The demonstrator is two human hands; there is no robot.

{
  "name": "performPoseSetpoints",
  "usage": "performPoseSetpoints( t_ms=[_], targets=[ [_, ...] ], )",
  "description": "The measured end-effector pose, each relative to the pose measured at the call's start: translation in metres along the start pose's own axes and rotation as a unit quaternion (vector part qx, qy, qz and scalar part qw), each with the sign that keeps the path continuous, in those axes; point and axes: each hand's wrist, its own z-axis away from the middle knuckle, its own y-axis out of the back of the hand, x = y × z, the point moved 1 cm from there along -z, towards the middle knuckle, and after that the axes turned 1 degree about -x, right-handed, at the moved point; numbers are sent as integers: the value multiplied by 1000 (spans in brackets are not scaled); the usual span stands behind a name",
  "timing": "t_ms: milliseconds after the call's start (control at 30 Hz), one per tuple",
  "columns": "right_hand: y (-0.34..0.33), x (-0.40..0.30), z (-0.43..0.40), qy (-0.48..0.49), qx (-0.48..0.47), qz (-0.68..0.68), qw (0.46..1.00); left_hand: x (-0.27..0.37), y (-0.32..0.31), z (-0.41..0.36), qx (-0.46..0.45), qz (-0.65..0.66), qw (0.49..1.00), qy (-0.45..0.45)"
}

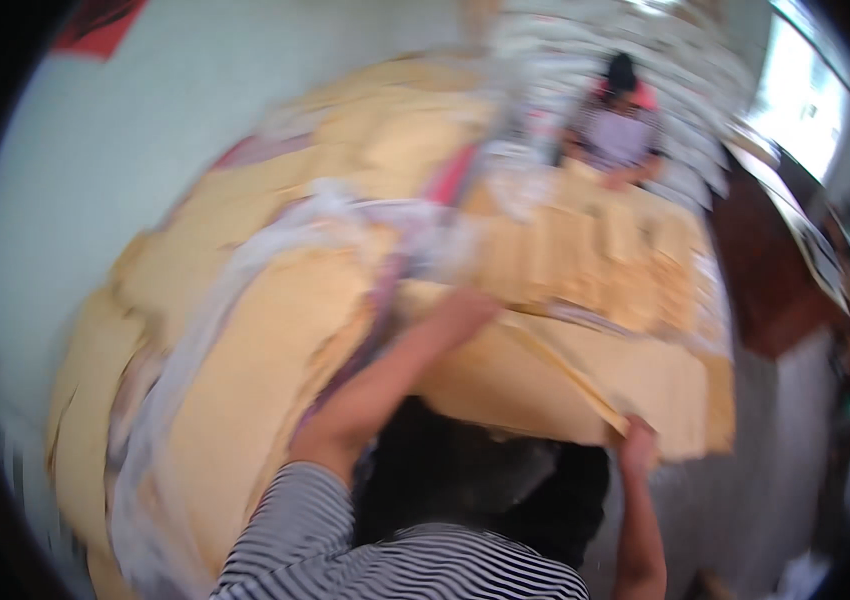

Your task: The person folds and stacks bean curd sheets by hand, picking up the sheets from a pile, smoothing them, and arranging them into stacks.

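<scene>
A large tan sheet [522,375], thin and flexible like paper or dried sheet food, spans the space between my two hands over the near edge of a work surface. My left hand [473,311] is at its upper left edge; motion blur hides how the fingers lie. My right hand [639,442] pinches the folded edge of the sheet at its lower right. Under and beyond it lies a paler tan sheet [657,382]. Farther back, rows of folded tan pieces [582,247] cover the surface.
Tall stacks of tan sheets [267,330], partly wrapped in clear plastic, stand close at my left. Across the surface sits a person [616,135] before piled white sacks [545,45]. A reddish-brown panel [762,262] stands at the right.
</scene>
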Motion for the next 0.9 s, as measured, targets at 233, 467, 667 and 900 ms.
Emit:
performPoseSetpoints(
  t_ms=[233, 467, 667, 900],
  targets=[
    [30, 20, -15, -45, -8, 18, 999, -9, 24, -2, 38, -87, 995, 34],
    [77, 43, -81, 40, -8, -213, 976, -52, 102, -29, 37, -153, 987, 34],
    [153, -94, -159, 106, -34, -57, 992, -126, 200, -17, 51, -199, 978, 32],
    [133, -305, -302, 381, 253, 72, 886, -190, 394, 81, 150, -418, 895, 46]
  ],
)
